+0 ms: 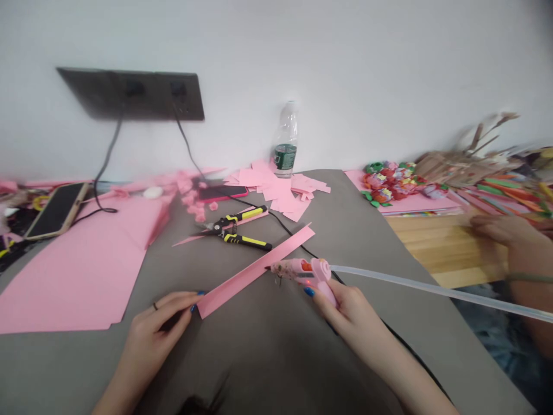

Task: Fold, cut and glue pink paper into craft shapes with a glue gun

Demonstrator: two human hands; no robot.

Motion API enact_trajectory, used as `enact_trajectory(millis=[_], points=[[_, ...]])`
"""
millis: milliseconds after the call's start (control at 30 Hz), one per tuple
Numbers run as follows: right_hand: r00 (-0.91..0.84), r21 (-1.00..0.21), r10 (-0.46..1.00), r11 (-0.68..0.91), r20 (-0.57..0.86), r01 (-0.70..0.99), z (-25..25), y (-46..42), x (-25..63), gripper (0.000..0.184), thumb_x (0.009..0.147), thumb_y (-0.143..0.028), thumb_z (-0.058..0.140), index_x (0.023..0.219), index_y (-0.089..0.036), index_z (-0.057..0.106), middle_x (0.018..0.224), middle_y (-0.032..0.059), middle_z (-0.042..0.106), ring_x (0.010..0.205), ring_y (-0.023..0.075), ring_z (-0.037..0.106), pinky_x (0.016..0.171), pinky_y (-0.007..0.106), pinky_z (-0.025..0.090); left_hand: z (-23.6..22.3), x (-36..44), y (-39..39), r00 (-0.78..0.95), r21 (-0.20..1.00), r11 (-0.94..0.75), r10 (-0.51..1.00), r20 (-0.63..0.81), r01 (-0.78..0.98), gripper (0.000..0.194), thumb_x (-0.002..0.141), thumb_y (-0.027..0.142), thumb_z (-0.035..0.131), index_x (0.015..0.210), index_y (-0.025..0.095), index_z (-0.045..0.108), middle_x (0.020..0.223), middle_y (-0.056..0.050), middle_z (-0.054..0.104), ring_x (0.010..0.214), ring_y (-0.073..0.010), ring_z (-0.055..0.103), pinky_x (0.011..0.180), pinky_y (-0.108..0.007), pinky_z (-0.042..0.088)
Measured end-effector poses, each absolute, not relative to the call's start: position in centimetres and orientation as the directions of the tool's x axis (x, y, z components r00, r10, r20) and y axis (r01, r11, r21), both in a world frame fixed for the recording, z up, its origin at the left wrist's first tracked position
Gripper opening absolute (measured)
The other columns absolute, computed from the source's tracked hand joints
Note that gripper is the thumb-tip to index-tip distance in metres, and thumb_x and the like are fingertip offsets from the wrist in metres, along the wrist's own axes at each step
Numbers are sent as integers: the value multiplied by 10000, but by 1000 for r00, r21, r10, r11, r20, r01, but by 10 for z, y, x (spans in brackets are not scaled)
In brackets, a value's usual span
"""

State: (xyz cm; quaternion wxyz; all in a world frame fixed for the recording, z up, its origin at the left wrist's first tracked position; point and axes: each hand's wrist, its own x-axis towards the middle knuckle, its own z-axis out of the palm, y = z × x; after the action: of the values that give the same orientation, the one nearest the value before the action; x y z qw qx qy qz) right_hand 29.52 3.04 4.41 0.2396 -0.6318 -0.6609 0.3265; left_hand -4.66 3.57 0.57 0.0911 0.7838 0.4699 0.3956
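Note:
My left hand (162, 325) pinches the near-left end of a long pink strip (254, 271), which looks folded lengthwise and runs diagonally up to the right. In my right hand (345, 308) is a pink hot glue gun (306, 270), my fingers wrapped round its handle. Its dark nozzle tip is at the strip's middle; whether it touches is hard to tell. A long translucent glue stick (401, 282) trails from the gun's back to the right. Just beyond the strip lie pliers (233, 227) with black and yellow handles, jaws to the left.
Large pink sheets (82, 271) cover the left side, with a phone (58, 210) beside them. Small pink pieces (280, 190) lie around a plastic bottle (286, 144) by the wall. Colourful flowers (389, 181) stand at right, near a co-worker's blurred hand (505, 230). A black cord (285, 227) crosses the table.

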Motion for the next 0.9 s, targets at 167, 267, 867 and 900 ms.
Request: enact_trajectory(millis=[167,267,867,900], points=[[-67,-707,991,-33,-113,707,46,34,303,460,951,-588,362,639,-251,347,569,-61,271,520,120,250,477,262,215,5,-47,36,236,531,-533,817,526,659,163,921,232,612,955,241,771,895,6,808,801,-129,784,759,-158,615],[-63,-695,995,-8,-76,719,47,36,307,445,940,-571,377,635,-248,358,553,-62,287,510,116,262,467,255,218,4,-47,35,228,544,-521,826,515,657,164,915,235,616,955,245,776,898,4,810,802,-137,785,757,-171,621],[9,-673,1000,-25,-27,739,44,41,320,413,941,-518,411,633,-246,366,557,-56,319,507,118,283,472,259,201,2,-52,37,267,479,-546,803,533,687,162,924,275,612,969,268,768,904,8,811,793,-148,788,764,-188,629],[11,-673,1000,-28,-29,739,44,41,321,409,937,-521,409,636,-247,369,557,-54,326,506,119,292,474,259,208,2,-52,37,268,475,-546,802,533,690,162,924,278,614,972,270,768,907,10,811,794,-147,788,768,-186,628]])
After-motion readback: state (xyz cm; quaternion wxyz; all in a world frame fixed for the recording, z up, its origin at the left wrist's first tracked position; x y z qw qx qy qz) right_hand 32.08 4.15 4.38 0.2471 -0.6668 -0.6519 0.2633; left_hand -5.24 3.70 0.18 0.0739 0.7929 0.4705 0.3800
